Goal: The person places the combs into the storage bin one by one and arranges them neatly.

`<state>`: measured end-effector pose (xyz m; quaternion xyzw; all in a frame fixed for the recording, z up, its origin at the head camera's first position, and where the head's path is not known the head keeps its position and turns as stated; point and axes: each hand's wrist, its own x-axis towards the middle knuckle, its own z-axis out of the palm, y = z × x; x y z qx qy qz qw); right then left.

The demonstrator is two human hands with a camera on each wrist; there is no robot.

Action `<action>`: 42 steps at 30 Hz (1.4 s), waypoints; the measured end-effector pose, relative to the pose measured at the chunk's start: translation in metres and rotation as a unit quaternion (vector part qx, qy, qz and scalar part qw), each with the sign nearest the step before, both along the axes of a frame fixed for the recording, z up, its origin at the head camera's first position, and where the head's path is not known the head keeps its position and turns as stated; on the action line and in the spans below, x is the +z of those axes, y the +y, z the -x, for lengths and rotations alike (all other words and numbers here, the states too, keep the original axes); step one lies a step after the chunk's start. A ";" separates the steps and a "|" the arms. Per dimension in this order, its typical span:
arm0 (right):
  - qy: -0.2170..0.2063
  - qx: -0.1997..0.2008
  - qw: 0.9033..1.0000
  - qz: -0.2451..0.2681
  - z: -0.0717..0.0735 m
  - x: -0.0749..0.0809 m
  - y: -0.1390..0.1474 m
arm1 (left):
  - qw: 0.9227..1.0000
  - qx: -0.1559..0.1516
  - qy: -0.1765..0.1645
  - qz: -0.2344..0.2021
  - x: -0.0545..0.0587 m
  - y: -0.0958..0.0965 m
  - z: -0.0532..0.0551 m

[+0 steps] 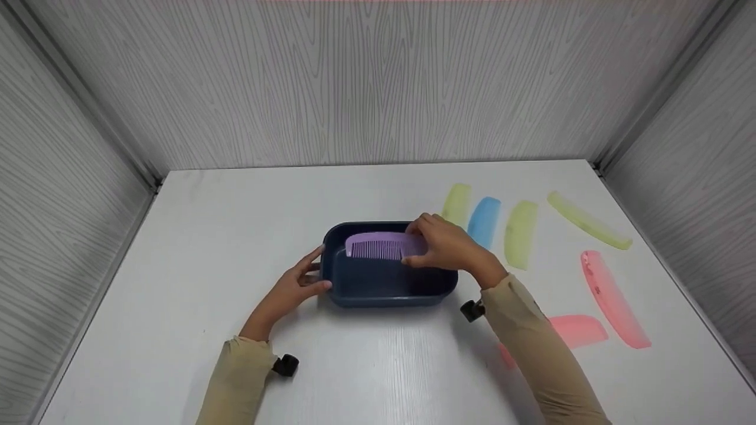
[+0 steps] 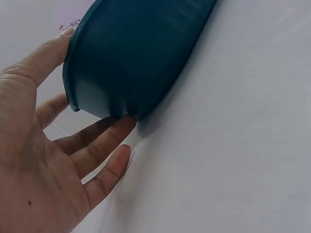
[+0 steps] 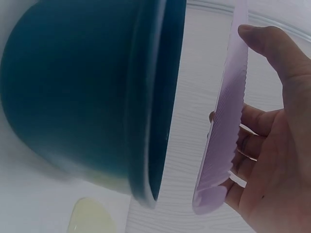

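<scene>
A purple comb (image 1: 378,245) is held level over a dark blue rectangular basin (image 1: 378,303), teeth facing the near side. My right hand (image 1: 443,242) pinches the comb at its right end, thumb on the toothed side and fingers on the back. In the right wrist view the purple comb (image 3: 221,131) stands apart from the basin's rim (image 3: 146,121). At the basin's left end, my left hand (image 1: 295,286) has its fingers spread, thumb at the rim. In the left wrist view, middle fingertips (image 2: 127,121) touch the basin's outer wall (image 2: 126,58) low down; the little finger is free.
Right of the basin lie a yellow-green comb (image 1: 457,203), a blue comb (image 1: 484,221), another yellow-green comb (image 1: 521,235) and a slanted yellow-green one (image 1: 589,221). Nearer are pink combs (image 1: 614,298), (image 1: 579,330), partly under the right sleeve (image 1: 531,342). Grey wood-grain panels (image 1: 378,82) enclose the white table (image 1: 236,212).
</scene>
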<state>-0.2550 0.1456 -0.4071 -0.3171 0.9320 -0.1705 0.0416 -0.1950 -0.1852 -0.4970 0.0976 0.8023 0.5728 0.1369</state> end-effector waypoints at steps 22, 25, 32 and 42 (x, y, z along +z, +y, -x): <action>-0.007 -0.014 0.998 -0.063 -0.005 -0.021 -0.021 | 1.000 0.009 0.007 0.014 0.004 0.002 -0.001; -0.009 -0.013 0.998 -0.068 -0.006 -0.024 -0.022 | 1.000 0.008 0.010 0.015 0.005 0.002 -0.001; -0.024 -0.013 0.996 -0.081 -0.007 -0.030 -0.024 | 1.000 0.008 0.008 0.020 0.004 0.001 -0.002; -0.033 0.004 0.993 -0.112 -0.010 -0.037 -0.029 | 1.000 0.001 0.015 0.017 0.005 0.000 -0.003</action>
